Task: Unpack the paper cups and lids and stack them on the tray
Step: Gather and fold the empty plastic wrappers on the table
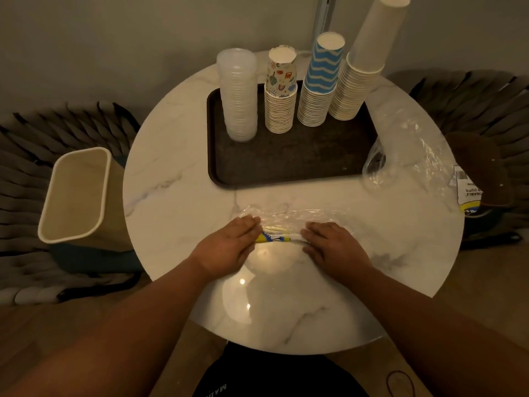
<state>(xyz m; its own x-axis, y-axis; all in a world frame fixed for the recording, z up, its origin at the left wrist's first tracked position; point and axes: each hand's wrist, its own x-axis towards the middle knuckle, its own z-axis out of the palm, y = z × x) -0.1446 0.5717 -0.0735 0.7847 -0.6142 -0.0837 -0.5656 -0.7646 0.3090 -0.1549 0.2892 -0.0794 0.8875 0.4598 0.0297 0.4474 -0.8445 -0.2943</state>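
The left hand (229,245) and right hand (332,245) press flat, fingers straight, on an empty plastic wrapper (286,217) at the table's (171,156) near edge; it is thin, light and slippery, probably best gathered at its ends. The tray (286,159) holds the lids (239,96) and three paper-cup stacks (282,101). The bin (77,193) appears empty.

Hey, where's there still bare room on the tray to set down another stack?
The tray's near half is bare, from the stacks to its front rim. The far edge is crowded: clear lids, patterned cups, blue cups, plain cups. An empty wrapper overlaps the right rim.
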